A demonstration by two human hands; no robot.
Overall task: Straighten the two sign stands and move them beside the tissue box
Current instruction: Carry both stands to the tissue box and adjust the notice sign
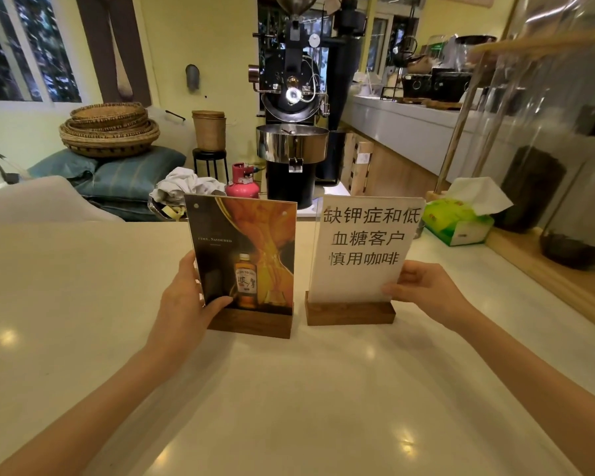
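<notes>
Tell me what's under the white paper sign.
A dark wooden base holds the white paper sign upright on the counter. The right hand covers its lower right corner.

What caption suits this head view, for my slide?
Left hand grips the whisky-poster acrylic sign, right hand the white text sign.

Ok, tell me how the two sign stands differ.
The left sign stand shows a dark and orange bottle advert; the right sign stand shows black characters on white. The left hand grips the first, the right hand the second. The right one stands nearer the tissue box. Both have wooden bases and stand upright.
</notes>
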